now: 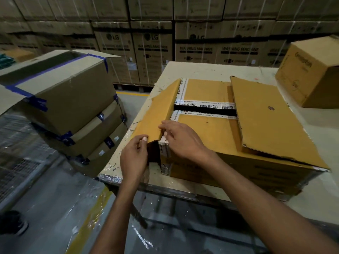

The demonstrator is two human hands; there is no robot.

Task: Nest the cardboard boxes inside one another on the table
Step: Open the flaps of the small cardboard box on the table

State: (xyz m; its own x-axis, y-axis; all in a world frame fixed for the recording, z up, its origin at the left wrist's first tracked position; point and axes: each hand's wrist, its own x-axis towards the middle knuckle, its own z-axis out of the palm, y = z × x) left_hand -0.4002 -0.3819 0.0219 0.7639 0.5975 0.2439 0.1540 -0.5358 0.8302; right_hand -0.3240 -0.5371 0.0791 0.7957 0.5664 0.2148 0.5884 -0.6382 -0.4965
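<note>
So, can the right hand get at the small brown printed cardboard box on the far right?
Probably yes, reaching over the large yellow cardboard box; the right hand holds its left flap.

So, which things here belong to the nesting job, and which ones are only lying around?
For the job:
large box on the table, its left flap held by the left hand and right hand
smaller box, far right on the table

Lying about:
blue-taped boxes stacked left of the table
washing-machine cartons behind
</note>
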